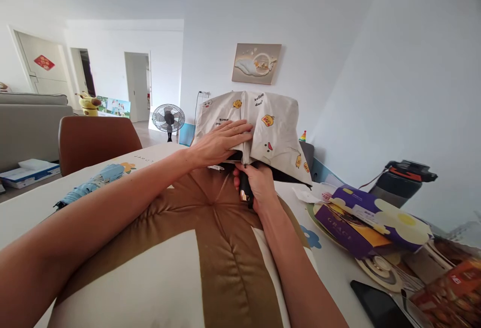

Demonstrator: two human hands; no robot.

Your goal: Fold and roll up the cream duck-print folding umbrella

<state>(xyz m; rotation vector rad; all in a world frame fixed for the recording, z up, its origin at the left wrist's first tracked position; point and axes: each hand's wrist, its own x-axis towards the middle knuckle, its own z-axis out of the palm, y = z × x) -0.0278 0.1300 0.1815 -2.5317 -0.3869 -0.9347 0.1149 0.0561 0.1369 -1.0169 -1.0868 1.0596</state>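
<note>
A white umbrella with yellow duck prints stands in front of me, its canopy partly spread and its folds hanging loose. My right hand is closed around its black handle beneath the canopy. Flat against the left side of the fabric lies my left hand, its fingers stretched out. A brown and white cushion fills the space under my forearms. On the table to the left, beyond my left forearm, rests a folded light blue umbrella.
On the right of the white table are a purple tissue pack, a dark bottle, a black phone and a snack bag. A brown chair and a fan stand beyond the table.
</note>
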